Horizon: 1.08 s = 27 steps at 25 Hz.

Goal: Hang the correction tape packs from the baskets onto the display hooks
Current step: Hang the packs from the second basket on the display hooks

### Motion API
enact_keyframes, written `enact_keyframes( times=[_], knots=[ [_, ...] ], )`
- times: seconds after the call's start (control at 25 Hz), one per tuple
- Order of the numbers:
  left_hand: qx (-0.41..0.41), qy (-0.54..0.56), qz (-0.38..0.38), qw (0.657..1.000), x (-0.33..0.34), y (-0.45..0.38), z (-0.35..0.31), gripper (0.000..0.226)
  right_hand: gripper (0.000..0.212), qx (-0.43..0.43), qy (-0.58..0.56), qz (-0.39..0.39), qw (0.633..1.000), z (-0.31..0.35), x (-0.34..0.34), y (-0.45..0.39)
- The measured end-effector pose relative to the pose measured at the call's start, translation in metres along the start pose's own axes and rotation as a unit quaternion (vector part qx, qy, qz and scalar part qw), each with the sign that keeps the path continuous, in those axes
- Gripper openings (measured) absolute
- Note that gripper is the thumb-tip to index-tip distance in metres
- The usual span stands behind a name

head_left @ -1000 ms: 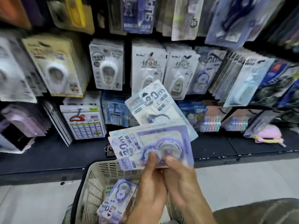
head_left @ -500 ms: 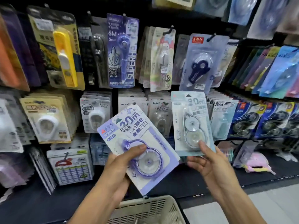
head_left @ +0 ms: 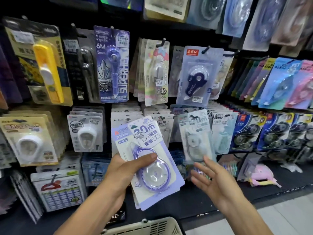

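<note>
A dark display wall (head_left: pixel 169 31) crowded with hanging stationery cards is seen filling the frame from 9 o'clock round to 3 o'clock. A cream plastic basket (head_left: pixel 147 226) is glimpsed at 6 o'clock, only its rim and slotted wall in view. At the centre, a purple correction tape pack (head_left: pixel 149 168) marked "20m" is held tilted, its top leaning toward 11 o'clock, with at least one more card stacked behind it. It is gripped by the left hand (head_left: pixel 122 173), the thumb pressed across the clear blister and the fingers curled behind the card. At 1 o'clock from it, a pale blue correction tape pack (head_left: pixel 196 136) is seen hanging upright in the lower row of the wall. Just below that pack, at 4 o'clock from centre, the right hand (head_left: pixel 218 180) is shown empty, palm turned inward, its fingers (head_left: pixel 199 179) spread apart and relaxed, its fingertips near the pack's lower edge; contact cannot be told.
</note>
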<state>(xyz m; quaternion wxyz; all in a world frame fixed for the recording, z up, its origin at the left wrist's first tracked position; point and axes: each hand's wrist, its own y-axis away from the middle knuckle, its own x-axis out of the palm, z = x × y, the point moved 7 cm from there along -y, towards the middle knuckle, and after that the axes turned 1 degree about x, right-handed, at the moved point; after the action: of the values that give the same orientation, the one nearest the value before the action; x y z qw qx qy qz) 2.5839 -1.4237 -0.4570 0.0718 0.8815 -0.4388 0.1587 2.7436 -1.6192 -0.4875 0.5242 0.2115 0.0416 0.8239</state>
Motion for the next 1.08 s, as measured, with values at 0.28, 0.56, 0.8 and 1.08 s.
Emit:
enact_keyframes(
  times=[0.28,0.56,0.8,1.08],
  knots=[
    [0.018,-0.023,0.005,1.000,0.028,-0.003,0.006,0.041,0.051,-0.110,0.171,0.178,0.963,0.001,0.061,0.034],
    [0.011,-0.026,-0.022,0.999,0.013,-0.009,0.003,0.049,0.031,-0.139,0.055,-0.050,0.987,0.034,0.005,0.003],
    [0.037,-0.001,-0.080,0.996,-0.012,-0.014,-0.016,0.040,0.027,-0.138,0.095,-0.089,0.982,0.041,-0.020,-0.005],
    [0.057,-0.015,-0.011,0.998,0.015,-0.012,-0.014,0.046,0.054,-0.051,0.113,0.170,0.978,-0.001,0.046,0.022]
  ],
)
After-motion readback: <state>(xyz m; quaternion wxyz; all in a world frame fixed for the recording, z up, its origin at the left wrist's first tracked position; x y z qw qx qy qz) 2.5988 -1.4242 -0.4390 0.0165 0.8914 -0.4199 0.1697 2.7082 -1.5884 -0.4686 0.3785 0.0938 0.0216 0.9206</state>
